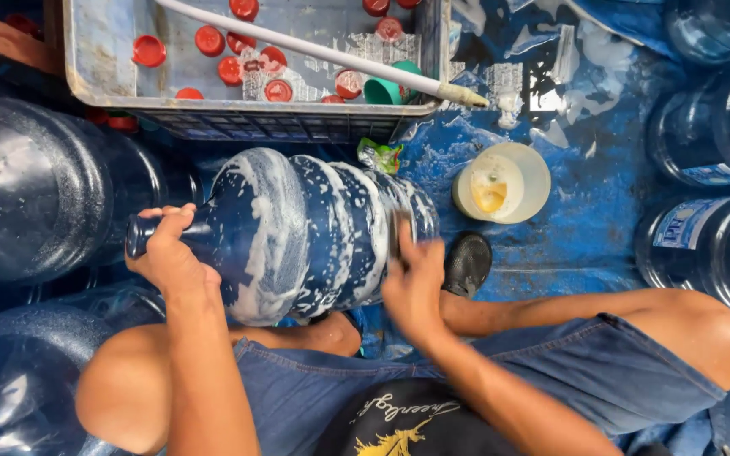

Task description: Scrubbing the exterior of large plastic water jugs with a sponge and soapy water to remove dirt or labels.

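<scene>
A large blue water jug [314, 232] lies on its side across my lap, streaked with white soap foam. My left hand [169, 253] is closed around the jug's neck, next to its mouth at the left. Blurred by motion, my right hand [411, 274] presses against the jug's bottom end and seems to hold a dark scrubbing pad, though I cannot make it out clearly. I sit on the wet floor in denim shorts with knees spread.
A grey crate [95, 59] with several red caps [210, 40], a green cup [389, 89] and a white pipe [314, 49] sits ahead. A cream tub [504, 181] holds yellowish liquid. Big clear jugs [31, 186] [711, 245] crowd both sides. A black sandal [468, 263] lies nearby.
</scene>
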